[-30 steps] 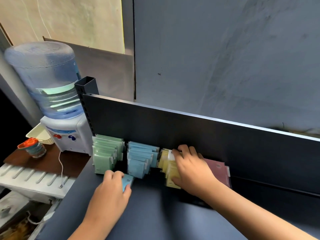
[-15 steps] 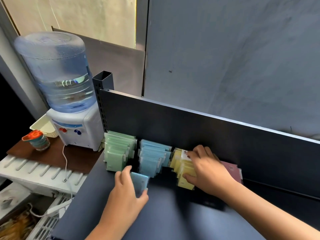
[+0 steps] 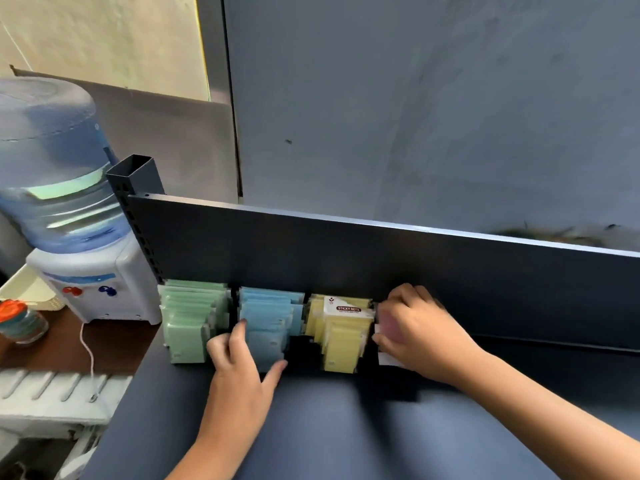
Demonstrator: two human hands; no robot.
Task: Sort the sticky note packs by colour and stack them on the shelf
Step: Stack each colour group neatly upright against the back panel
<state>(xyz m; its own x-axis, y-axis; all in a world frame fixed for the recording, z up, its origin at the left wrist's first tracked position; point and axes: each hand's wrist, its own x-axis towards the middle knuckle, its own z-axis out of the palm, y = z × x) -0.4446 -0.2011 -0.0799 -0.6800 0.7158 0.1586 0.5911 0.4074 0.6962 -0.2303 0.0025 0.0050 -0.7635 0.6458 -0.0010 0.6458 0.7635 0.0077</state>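
My left hand (image 3: 242, 362) is on the front pack of the blue row (image 3: 266, 323), fingers along its left edge and thumb spread out at its lower right corner, so the pack sits gripped between them, standing on the dark shelf (image 3: 329, 427). At three o'clock from it, my right hand (image 3: 415, 334) is curled round the pink packs (image 3: 389, 323), thumb low at the front and fingers over the top; most of that row is hidden under my knuckles, so I can't tell how many are there. Between my two hands stand the yellow packs (image 3: 341, 337), upright in a row running back toward twelve o'clock, with a white "STICKY NOTE" label showing on one near the back panel (image 3: 381, 258). At nine o'clock from the blue row, just beside it, is the green row (image 3: 188, 323), also upright and leaning on each other (the front pack sits lowest in view). All four rows butt against the shelf's back panel. Further off at nine o'clock, past the shelf's end post (image 3: 136, 181), a water dispenser (image 3: 79, 265) with its big blue bottle stands on a brown table (image 3: 69, 341), a white cord (image 3: 90, 358) trailing off its base, and a small jar with an orange lid (image 3: 19, 322) sits at the far left edge.
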